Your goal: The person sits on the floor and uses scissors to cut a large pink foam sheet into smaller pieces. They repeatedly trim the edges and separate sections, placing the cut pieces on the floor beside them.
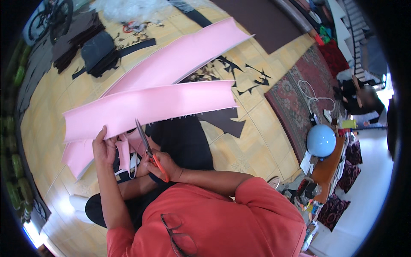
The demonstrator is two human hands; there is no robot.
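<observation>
The front pink strip [150, 105] stretches before the person, its near edge pinched by the left hand [104, 149]. The right hand [166, 165] grasps orange-handled scissors [148, 147], tips by that edge. With just 1 hand steadying it, the strip could sag or twist, sending a cut astray. Beyond, a 2nd pink strip [184, 53] crosses the tiled floor [239, 160].

The front pink strip [150, 108] hides some fingertips of the left hand [102, 150] and part of the rear pink strip [184, 55] beneath it. Just below the front pink strip, the right hand [162, 163] covers part of the orange-handled scissors [148, 147]. Far to its upper left, the picture's edge crops a bicycle [51, 19]; far right, another person [364, 99] is blurred.
</observation>
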